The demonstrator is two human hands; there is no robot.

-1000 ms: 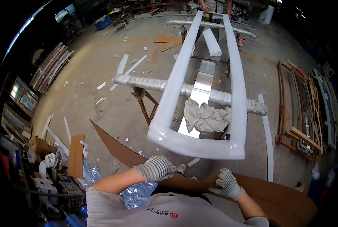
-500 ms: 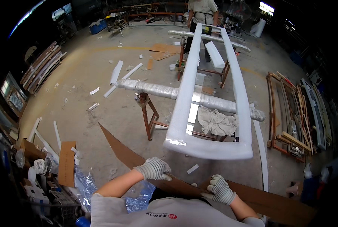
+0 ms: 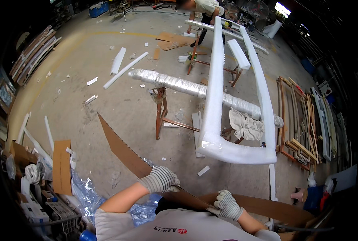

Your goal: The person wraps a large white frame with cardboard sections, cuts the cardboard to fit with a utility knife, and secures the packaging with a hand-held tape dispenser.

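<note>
My left hand (image 3: 159,180), in a striped work glove, is closed on the upper edge of a long strip of brown corrugated cardboard (image 3: 120,148). Gloved the same way, my right hand (image 3: 228,205) is closed on the strip nearer its right part. The cardboard lies across the front of my body; its pointed left end sticks up and forward, while the right part curves away past my right forearm. In front of me to the right, a long rectangular frame wrapped in white foam (image 3: 213,86) rests on film-wrapped crossbars (image 3: 171,83). Neither hand touches it.
Rusty metal trestles (image 3: 159,116) carry the crossbars. A crumpled cloth (image 3: 246,125) hangs by the frame's near end. Clear plastic film (image 3: 86,193) and a cardboard piece (image 3: 62,166) lie at left. Wood strips fill a rack (image 3: 281,116) at right. A co-worker (image 3: 207,8) bends at the far end.
My view has shifted, so the wrapped frame sits further right. The cardboard's right part bows more, with both hands still gripping it. The co-worker has gone from standing to bending down leftward.
</note>
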